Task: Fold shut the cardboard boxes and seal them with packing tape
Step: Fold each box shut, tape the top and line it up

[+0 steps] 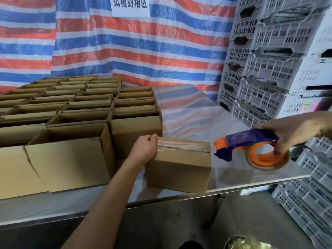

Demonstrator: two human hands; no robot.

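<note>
A small closed cardboard box (179, 168) stands near the front edge of the steel table (242, 178), with a strip of clear tape along its top seam. My left hand (146, 149) is curled over the box's left top edge and grips it. My right hand (294, 133) holds a blue and orange tape dispenser (251, 150) with a roll of clear tape, just right of the box and slightly above the table. The dispenser's orange nose points at the box's right end without touching it.
Several open cardboard boxes (71, 112) fill the left and back of the table in rows. White plastic crates (269, 69) are stacked at the right, more crates (309, 203) stand below the table edge. A striped tarp (125, 51) hangs behind.
</note>
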